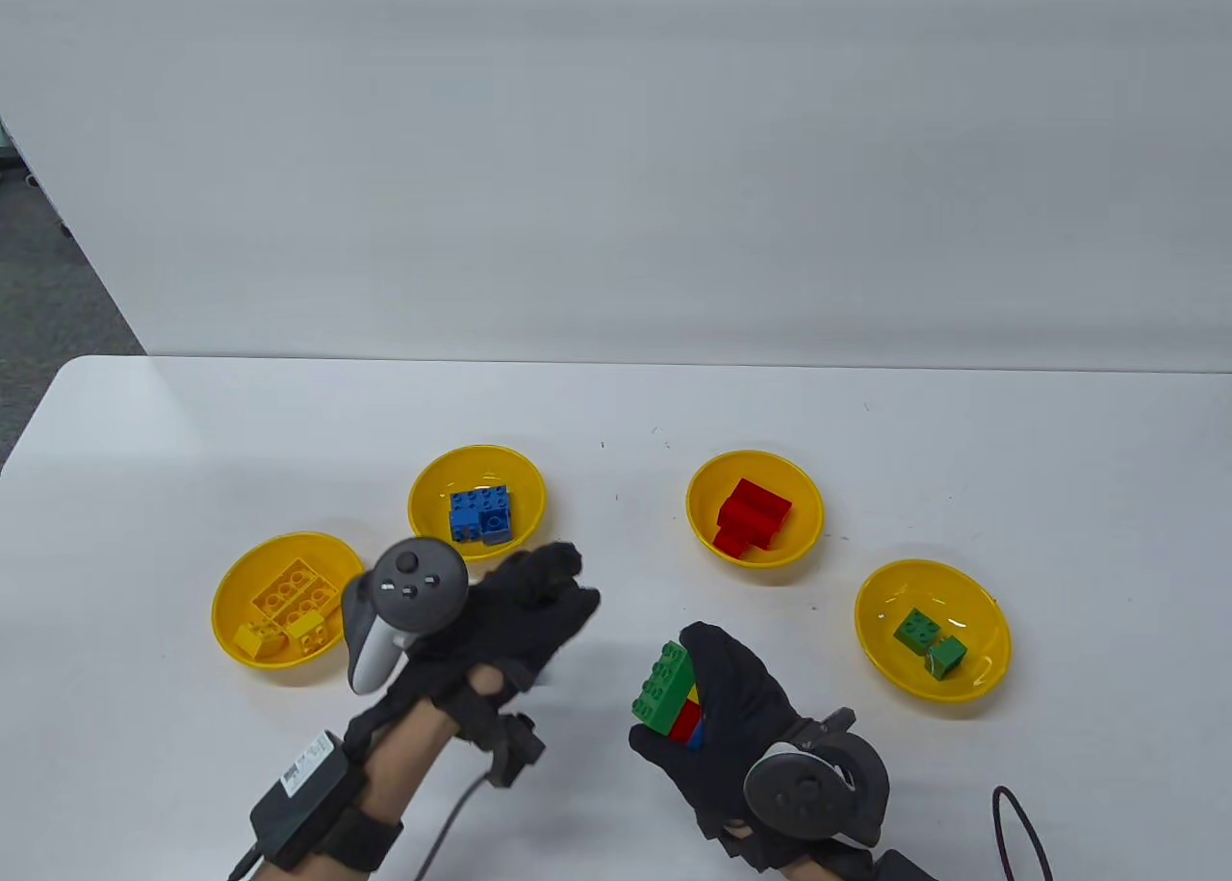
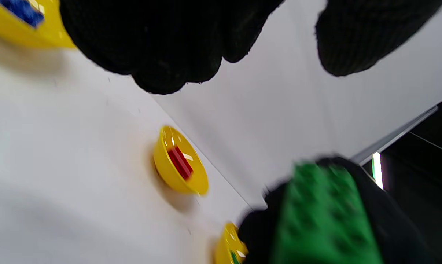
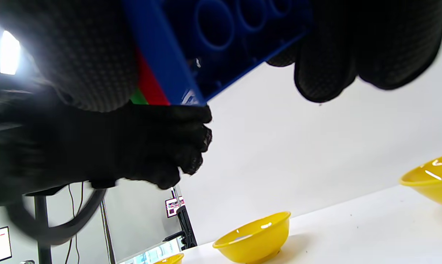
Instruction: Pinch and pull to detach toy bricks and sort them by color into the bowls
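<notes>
My right hand (image 1: 679, 703) grips a brick stack (image 1: 664, 681) just above the table near its front edge. A green brick is on top, with yellow, red and blue below. The right wrist view shows the stack's blue underside (image 3: 221, 36). My left hand (image 1: 568, 583) hovers left of the stack, empty, with loosely curled fingers (image 2: 169, 47). Each of the yellow bowls holds one colour: yellow bricks (image 1: 226, 592) at far left, blue bricks (image 1: 423, 496), red bricks (image 1: 703, 496), and green bricks (image 1: 982, 631) at far right.
The white table's far edge (image 1: 616, 361) runs behind the bowls, against a pale wall. A dark cable loop (image 1: 1011, 823) lies at the front right. A black pack (image 1: 303, 794) is strapped to my left forearm.
</notes>
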Demonstrator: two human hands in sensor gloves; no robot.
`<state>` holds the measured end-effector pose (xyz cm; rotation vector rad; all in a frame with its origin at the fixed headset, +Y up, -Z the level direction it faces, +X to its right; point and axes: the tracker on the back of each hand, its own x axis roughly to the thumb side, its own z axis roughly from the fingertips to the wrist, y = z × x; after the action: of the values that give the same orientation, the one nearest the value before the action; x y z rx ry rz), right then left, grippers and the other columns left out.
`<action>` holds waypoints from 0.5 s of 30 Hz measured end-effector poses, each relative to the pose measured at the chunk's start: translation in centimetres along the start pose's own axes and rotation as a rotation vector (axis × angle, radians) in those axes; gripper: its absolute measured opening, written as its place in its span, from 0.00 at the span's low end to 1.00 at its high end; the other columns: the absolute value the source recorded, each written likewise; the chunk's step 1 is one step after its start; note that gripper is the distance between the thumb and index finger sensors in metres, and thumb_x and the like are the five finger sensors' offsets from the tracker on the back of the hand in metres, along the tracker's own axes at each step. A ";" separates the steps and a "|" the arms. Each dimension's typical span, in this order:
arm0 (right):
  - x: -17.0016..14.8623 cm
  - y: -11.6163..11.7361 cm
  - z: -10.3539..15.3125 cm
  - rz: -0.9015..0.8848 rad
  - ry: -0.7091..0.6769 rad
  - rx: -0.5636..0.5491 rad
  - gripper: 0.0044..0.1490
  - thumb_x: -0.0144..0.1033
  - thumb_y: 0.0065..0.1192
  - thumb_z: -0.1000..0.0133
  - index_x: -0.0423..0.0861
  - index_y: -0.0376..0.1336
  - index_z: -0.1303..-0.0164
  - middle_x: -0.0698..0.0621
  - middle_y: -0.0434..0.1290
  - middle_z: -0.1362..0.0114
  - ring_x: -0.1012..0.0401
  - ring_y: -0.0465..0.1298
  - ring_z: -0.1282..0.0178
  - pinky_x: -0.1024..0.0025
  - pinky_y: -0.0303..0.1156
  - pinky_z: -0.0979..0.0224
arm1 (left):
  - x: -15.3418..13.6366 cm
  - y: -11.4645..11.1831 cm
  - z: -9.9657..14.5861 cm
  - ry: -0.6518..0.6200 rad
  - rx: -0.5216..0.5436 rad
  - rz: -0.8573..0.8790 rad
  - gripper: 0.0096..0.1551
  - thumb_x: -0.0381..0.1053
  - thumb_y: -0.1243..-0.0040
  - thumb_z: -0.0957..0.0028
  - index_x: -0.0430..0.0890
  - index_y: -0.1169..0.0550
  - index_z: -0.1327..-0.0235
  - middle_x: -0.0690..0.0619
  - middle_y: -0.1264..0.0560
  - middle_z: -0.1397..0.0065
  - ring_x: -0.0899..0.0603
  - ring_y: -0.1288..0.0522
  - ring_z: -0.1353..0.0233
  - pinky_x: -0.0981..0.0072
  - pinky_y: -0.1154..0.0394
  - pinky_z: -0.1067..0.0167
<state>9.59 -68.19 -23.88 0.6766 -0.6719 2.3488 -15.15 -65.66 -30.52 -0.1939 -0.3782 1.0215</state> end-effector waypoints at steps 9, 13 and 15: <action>2.2 0.9 0.2 0.115 -0.108 -0.002 0.64 0.57 0.76 0.59 0.29 0.51 0.29 0.28 0.64 0.32 0.33 0.78 0.45 0.34 0.77 0.49 | -2.1 -5.6 2.8 0.122 -0.182 0.202 0.51 0.69 0.28 0.53 0.44 0.33 0.25 0.35 0.30 0.26 0.29 0.24 0.33 0.34 0.26 0.39; 2.9 1.3 0.3 0.177 -0.139 -0.019 0.64 0.58 0.76 0.60 0.29 0.51 0.29 0.28 0.64 0.32 0.33 0.78 0.45 0.35 0.77 0.49 | -2.6 -5.9 2.9 0.121 -0.163 0.259 0.42 0.64 0.25 0.52 0.45 0.28 0.31 0.36 0.26 0.28 0.30 0.22 0.34 0.35 0.25 0.40; 3.1 1.4 0.3 0.195 -0.141 -0.029 0.65 0.58 0.77 0.60 0.28 0.51 0.29 0.28 0.64 0.33 0.33 0.78 0.45 0.35 0.77 0.50 | -2.7 -6.0 2.9 0.127 -0.168 0.276 0.42 0.63 0.24 0.53 0.45 0.28 0.31 0.36 0.26 0.28 0.30 0.22 0.34 0.34 0.25 0.40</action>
<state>6.65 -68.10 -22.17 0.8016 -0.8677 2.4790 -12.82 -71.12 -26.49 -0.4701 -0.3275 1.2420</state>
